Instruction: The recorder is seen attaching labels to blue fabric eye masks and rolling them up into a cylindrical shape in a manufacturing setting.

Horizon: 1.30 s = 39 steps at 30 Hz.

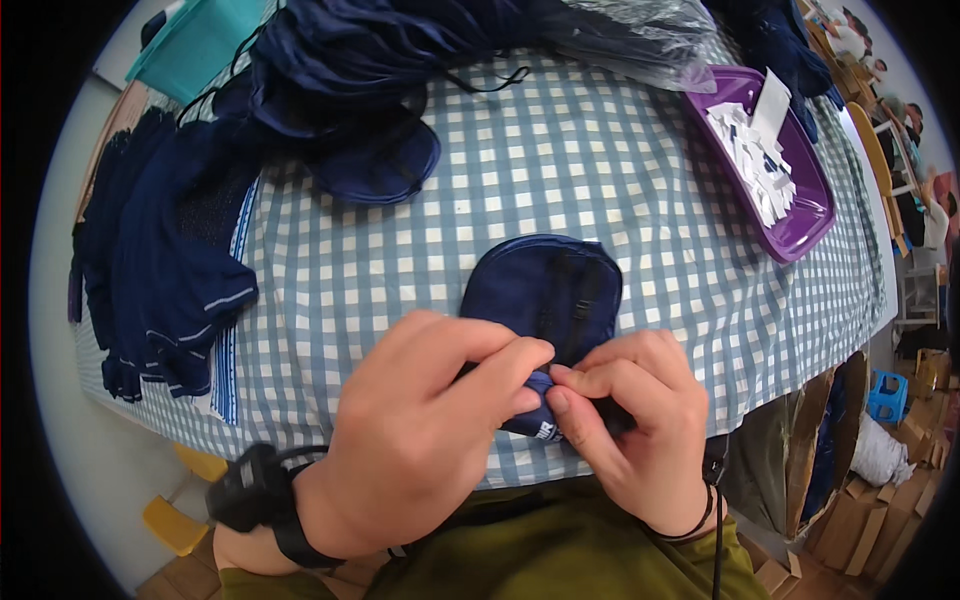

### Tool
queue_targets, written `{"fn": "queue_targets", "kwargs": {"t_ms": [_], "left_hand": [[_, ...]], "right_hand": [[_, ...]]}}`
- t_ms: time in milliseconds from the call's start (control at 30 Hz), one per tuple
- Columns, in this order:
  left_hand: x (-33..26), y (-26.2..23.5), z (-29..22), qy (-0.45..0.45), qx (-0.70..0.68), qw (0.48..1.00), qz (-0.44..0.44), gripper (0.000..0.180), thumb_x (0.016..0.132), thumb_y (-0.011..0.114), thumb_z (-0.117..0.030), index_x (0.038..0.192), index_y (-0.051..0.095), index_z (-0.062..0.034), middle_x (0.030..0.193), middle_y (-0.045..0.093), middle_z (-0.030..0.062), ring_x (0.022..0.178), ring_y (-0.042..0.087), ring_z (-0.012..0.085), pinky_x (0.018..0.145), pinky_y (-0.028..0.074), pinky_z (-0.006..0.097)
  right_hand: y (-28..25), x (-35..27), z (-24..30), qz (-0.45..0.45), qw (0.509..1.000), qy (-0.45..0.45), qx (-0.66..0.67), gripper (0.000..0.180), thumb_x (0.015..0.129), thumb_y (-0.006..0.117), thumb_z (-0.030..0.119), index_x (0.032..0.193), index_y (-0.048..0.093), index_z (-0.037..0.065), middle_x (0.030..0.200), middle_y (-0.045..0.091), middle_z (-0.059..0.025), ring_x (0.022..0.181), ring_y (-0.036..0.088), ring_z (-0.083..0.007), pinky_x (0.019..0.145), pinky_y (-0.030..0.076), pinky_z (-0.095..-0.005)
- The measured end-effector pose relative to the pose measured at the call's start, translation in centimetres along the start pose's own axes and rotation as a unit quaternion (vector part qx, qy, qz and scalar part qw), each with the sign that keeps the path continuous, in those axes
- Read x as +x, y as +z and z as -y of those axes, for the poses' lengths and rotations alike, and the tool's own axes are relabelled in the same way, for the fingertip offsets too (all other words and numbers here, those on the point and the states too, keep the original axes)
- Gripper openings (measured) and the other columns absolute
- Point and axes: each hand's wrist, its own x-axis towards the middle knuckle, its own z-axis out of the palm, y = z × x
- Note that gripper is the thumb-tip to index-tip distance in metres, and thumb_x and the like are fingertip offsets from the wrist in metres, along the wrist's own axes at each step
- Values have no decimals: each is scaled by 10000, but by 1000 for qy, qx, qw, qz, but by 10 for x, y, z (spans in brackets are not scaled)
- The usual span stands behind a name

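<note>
A navy fabric pouch (520, 285) with a rounded top and black straps lies on the checked tablecloth in front of me. At its near end, my left hand (415, 430) and my right hand (645, 425) meet, both closed on the fabric. Thumb and fingertips of each hand pinch a small folded part of the edge. White lettering shows on the cloth just below the fingertips. What exactly sits between the fingers is mostly hidden.
More navy pouches (385, 165) and a heap of dark blue fabric (340, 50) lie at the back. Folded navy garments (165, 270) are stacked on the left. A purple basket (815, 215) at right holds white paper slips (745, 160). A teal bin (205, 50) stands far left.
</note>
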Motion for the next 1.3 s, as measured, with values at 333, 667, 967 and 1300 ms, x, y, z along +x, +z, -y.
{"fn": "queue_targets", "kwargs": {"t_ms": [333,667,967,1300], "left_hand": [[-24,3,-7,162,234,957,59,159,899,672,-25,1036,704,49,990,655,116,933,655,246,765,588,296],[-67,20,-6,220,326,919,-31,125,868,702,-31,992,710,-24,1003,641,58,933,606,192,790,567,255],[-60,25,-2,223,309,923,-49,123,869,680,-26,985,716,-40,975,638,48,921,618,194,781,570,260],[-25,-6,-26,-24,55,987,152,361,658,734,34,1010,658,7,951,608,136,852,603,329,741,511,397]], "right_hand": [[-5,2,-12,25,996,42,68,126,736,823,71,823,733,81,829,652,-21,751,551,-201,679,401,-319],[-9,-21,-2,82,990,35,106,169,713,845,79,856,756,93,843,642,-4,710,528,-175,634,386,-304],[2,-37,-2,-42,990,-130,-24,301,670,857,55,957,774,95,931,679,10,745,547,-160,653,403,-279],[-7,-44,4,34,994,-89,-58,442,637,905,280,1008,747,97,944,683,-9,842,601,-195,718,463,-292]]}}
